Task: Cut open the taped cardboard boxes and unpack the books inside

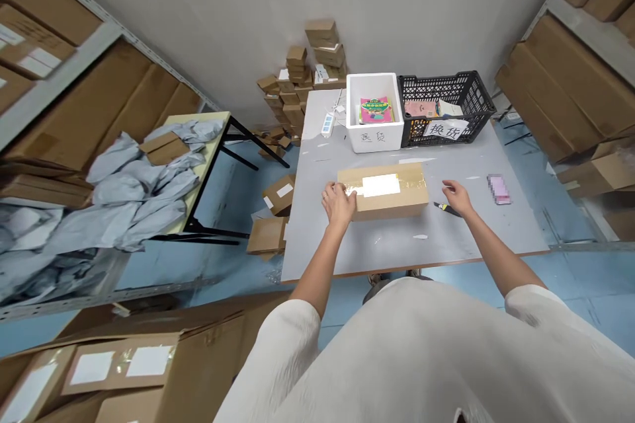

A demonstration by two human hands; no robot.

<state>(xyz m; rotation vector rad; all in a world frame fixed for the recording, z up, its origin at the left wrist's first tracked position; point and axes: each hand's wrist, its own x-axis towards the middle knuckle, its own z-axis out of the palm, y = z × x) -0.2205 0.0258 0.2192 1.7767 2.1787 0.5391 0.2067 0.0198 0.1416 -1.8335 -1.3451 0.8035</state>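
A long brown cardboard box [391,208] lies on the grey table, with a white label [381,185] and clear tape along its top. My left hand [339,203] rests on the box's left end, fingers apart over its corner and holding nothing. To the right of the box, my right hand [456,197] hovers near the table with its fingers curled; whether anything is between them is too small to tell. Just beside that hand, a black and yellow utility knife [448,209] lies on the table.
Behind the box stand a white foam bin [374,139] and a black crate [446,129] holding packets. A power strip [328,124] lies at the back left, a pink phone [499,190] at the right. Grey parcels [124,192] cover a side table; cartons stand around.
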